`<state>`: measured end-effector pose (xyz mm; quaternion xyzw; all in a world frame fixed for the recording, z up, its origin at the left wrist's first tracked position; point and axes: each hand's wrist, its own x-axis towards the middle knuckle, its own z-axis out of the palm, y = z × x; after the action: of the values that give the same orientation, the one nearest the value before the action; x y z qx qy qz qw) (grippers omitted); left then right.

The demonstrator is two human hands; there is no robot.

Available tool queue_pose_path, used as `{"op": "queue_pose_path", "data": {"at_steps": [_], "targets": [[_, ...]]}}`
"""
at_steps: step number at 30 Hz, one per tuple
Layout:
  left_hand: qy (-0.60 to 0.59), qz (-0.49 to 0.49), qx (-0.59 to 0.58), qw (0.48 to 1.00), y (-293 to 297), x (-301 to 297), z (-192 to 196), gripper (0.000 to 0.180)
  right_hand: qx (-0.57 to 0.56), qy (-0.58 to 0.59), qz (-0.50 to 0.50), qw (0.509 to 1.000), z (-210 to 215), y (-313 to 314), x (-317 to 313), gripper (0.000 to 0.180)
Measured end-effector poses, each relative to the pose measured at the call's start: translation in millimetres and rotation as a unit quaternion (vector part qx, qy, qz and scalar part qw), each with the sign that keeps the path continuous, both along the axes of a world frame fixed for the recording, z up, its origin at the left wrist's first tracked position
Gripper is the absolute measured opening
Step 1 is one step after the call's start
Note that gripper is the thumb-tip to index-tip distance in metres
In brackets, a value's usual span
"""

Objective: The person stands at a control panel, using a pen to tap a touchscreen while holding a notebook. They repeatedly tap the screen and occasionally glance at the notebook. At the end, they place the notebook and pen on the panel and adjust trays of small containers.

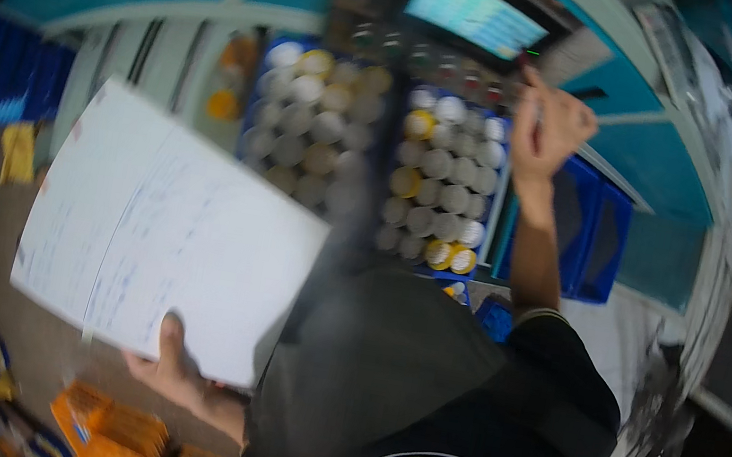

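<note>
— What do you have in your hands, from the head camera?

— My left hand (180, 376) holds a big white sheet of paper (165, 230) by its lower edge. The thumb lies on top of the page and the other fingers are hidden under it, so it is a pinch on the paper. The sheet is tilted, out to my left and in front of my chest, with faint handwriting across it that is too blurred to make out.

— And the right one?

— My right hand (549, 128) is raised, arm stretched forward. The index finger is pointed up at the lower right corner of a lit screen (477, 12) on a control panel; the other fingers are curled loosely. Whether the fingertip actually touches the panel I cannot tell. It holds nothing.

— What lies under that arm?

— Two blue trays of round capped containers (435, 182), seen from above: mostly white or grey tops, a few yellow ones. One tray sits just left of my right forearm, the other (311, 124) sits further left, partly behind the paper's upper corner. A blue crate (599, 237) stands to the right of my forearm.

— Anything lower down?

— Orange packets (109, 432) at the bottom left, below the paper hand, and my dark shirt (417, 390) fills the lower middle.
</note>
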<state>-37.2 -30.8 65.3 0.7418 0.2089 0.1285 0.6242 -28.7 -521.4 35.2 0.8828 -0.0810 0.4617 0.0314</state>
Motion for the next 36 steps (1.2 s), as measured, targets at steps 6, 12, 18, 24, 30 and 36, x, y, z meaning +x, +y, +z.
{"op": "queue_pose_path", "data": {"at_steps": [6, 12, 18, 24, 30, 36], "targets": [[-0.002, 0.005, 0.052, 0.999, 0, 2, -4, 0.073, 0.008, -0.033, 0.009, 0.999, 12, 13, 10, 0.024], [0.002, 0.000, 0.065, 0.998, 4, 3, -7, 0.062, 0.021, -0.029, 0.022, 0.999, 13, 12, 19, 0.023], [-0.018, -0.029, 0.035, 0.999, 7, 6, -8, 0.080, 0.037, -0.027, 0.011, 0.999, 4, 8, 10, 0.021], [-0.015, -0.014, 0.085, 0.996, 4, 3, -7, 0.077, 0.043, -0.004, 0.021, 0.999, -2, 9, 4, 0.021], [0.015, 0.004, 0.092, 0.996, 2, 3, -4, 0.071, 0.039, -0.028, 0.006, 0.999, 3, 9, 8, 0.021], [0.027, 0.009, 0.107, 0.994, -6, 1, 1, 0.068, 0.047, -0.016, 0.002, 0.999, -3, 10, -1, 0.019]]}}
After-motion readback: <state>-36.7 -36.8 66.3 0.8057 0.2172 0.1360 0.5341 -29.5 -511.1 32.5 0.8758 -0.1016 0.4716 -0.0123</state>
